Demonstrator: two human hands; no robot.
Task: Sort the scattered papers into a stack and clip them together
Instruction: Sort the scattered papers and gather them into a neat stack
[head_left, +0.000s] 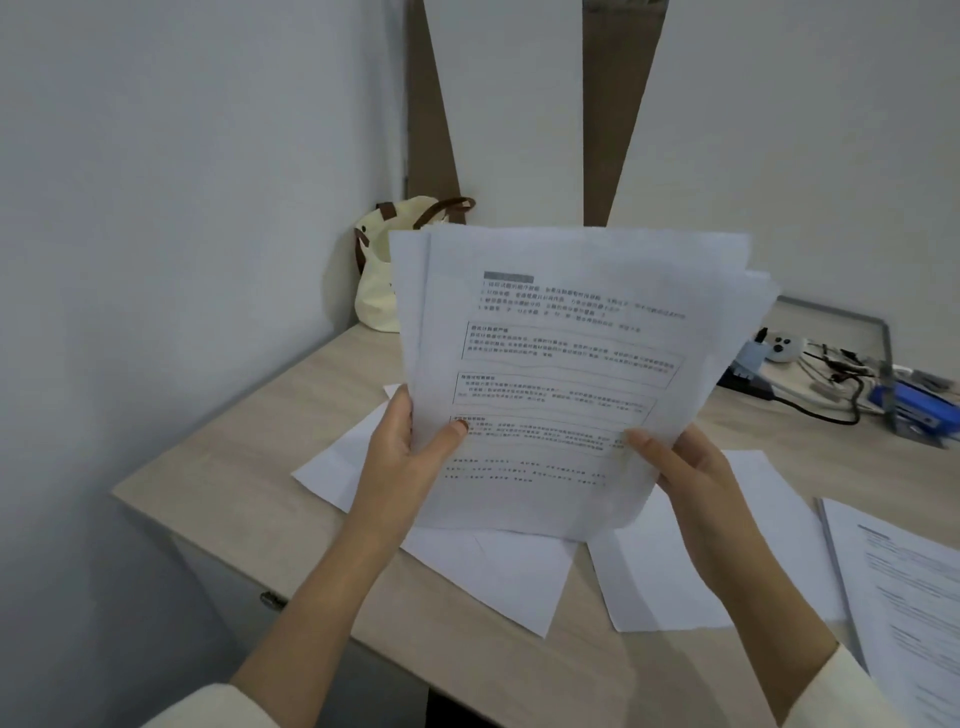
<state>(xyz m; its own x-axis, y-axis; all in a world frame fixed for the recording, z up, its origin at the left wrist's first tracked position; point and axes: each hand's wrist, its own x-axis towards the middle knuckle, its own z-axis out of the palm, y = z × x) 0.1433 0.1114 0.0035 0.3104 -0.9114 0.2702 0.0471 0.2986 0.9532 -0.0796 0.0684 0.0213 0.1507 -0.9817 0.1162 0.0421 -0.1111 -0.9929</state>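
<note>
In the middle of the frame, the left hand (410, 447) and the right hand (685, 467) each pinch a lower corner of the held papers (566, 374), lifted above the desk (249, 447). The edges do not line up. More loose sheets (498, 571) lie below. With such light pinches, a page could slip out and fall.

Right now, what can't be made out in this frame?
Head view only.
1. Text on the held papers: blurred.
2. Fingers of the left hand and right hand: hidden behind them.
3. Rightmost printed sheets: cut by the frame edge.
4. Far-right clutter: too small to identify; no clip discernible.
</note>
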